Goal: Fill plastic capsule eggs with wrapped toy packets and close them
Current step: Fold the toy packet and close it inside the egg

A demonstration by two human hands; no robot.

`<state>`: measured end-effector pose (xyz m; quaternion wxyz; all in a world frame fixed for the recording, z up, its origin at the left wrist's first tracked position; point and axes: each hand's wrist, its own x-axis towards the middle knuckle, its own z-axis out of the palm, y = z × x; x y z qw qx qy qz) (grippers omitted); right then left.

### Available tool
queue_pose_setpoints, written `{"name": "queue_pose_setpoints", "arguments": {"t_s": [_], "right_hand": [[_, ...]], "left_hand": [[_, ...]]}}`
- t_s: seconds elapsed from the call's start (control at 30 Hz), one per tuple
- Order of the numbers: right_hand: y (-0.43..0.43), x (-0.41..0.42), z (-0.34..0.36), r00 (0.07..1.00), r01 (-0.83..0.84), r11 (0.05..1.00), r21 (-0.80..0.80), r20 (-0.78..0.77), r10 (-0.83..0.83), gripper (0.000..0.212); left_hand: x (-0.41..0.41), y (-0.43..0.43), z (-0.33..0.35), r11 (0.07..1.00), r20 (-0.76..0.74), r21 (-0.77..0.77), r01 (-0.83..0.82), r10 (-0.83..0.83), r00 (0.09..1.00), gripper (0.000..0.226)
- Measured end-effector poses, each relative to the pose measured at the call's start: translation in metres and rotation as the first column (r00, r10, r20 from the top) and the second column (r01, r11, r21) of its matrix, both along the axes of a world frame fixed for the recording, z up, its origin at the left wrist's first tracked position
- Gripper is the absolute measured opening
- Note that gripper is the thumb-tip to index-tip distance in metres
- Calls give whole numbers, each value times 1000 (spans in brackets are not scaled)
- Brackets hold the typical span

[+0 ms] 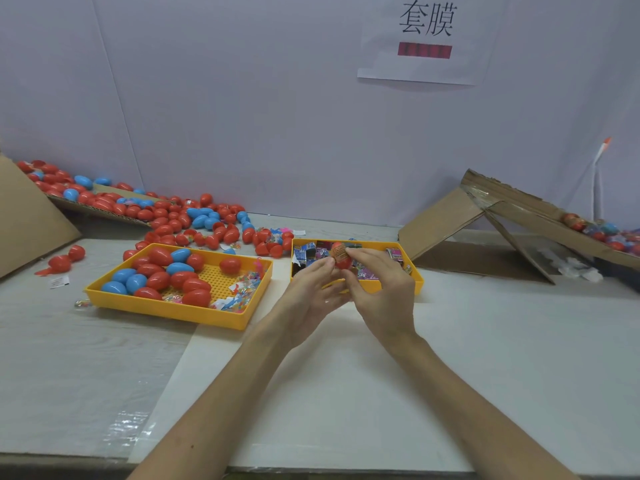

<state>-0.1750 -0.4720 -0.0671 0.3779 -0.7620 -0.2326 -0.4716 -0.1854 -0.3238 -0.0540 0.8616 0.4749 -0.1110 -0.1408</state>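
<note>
I hold both hands up above the tabletop [485, 341], and between them sits a red capsule egg [341, 258] with a printed label, over the right yellow tray [419, 282] of wrapped toy packets [304, 252]. My left hand [311, 289] cradles the egg from below with curled fingers, while my right hand [381, 285] pinches its side with the fingertips. The left yellow tray [173, 311], just beside, holds red and blue eggs [159, 280].
</note>
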Motion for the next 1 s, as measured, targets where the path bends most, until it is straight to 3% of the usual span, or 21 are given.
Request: {"name": "queue_pose_setpoints", "arguments": {"t_s": [0.27,0.4,0.77,1.0], "right_hand": [[2,0,2,998,-54,999,5,-40,54,38],[0,-1,3,997,-62,998,18,-40,62,29],[-2,1,-1,996,-94,995,14,4,94,25],[1,-1,4,993,-105,994,40,-55,107,37]], "left_hand": [[-4,1,4,1000,18,-26,2,-2,1000,40],[-4,1,8,997,-57,-77,29,-34,998,33],[-3,4,1,998,10,6,56,-56,998,42],[-5,2,4,997,-43,-24,79,-80,996,40]]}}
